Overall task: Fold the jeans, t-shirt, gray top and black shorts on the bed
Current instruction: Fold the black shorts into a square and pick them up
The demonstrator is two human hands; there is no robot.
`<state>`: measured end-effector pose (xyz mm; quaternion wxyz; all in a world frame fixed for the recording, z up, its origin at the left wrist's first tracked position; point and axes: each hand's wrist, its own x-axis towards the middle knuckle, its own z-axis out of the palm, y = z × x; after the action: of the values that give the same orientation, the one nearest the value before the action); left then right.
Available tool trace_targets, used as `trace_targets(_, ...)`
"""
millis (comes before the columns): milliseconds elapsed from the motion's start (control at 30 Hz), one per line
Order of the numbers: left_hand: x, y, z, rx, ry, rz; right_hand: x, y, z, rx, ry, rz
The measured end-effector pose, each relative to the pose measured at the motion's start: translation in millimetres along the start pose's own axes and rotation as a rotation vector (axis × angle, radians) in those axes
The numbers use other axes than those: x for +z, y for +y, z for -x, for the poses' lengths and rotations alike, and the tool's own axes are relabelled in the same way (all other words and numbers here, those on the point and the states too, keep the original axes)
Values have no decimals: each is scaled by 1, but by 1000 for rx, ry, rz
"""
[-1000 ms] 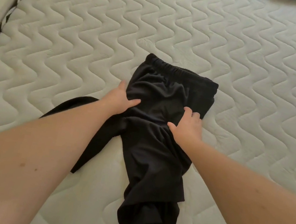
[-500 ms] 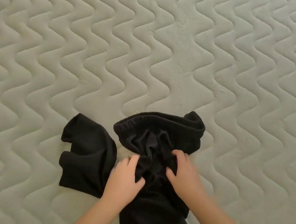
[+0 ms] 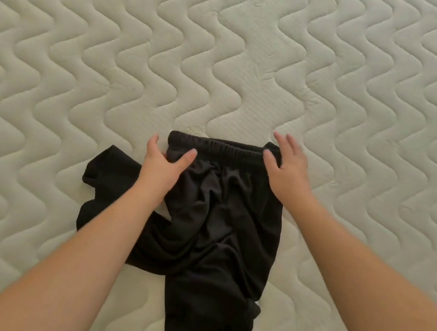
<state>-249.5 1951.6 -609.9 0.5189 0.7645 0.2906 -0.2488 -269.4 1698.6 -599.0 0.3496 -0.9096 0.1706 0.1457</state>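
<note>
Left hand (image 3: 161,166) pinched waistband corner of black shorts (image 3: 219,222); right hand (image 3: 285,167) lay flat, fingers spread, on other corner. Shorts rumpled on bed (image 3: 85,58). Step: spreading flat. Next probably: smooth legs, fold.

Under me there's just the cream quilted mattress (image 3: 91,59) w/ wavy zigzag stitch lines across it, a few small puckers in the top fabric near mid-top.
</note>
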Motion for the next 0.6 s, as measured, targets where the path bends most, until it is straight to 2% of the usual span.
trace_targets(100,0,10,-10,-89,0,67,-7,0,-18,26,-254,205)
trace_targets(233,-1,16,-3,26,-43,-87,-27,5,-14,19,-399,262)
trace_targets(333,-10,20,29,142,-121,-204,-38,10,10,16,-569,370)
trace_targets(433,-23,17,75,261,-180,-301,-50,18,47,-1,-706,353)
trace_targets(533,-36,12,120,328,-248,-333,-59,24,85,-71,-694,396)
trace_targets(600,-44,8,149,344,-286,-375,-62,27,110,-157,-523,503)
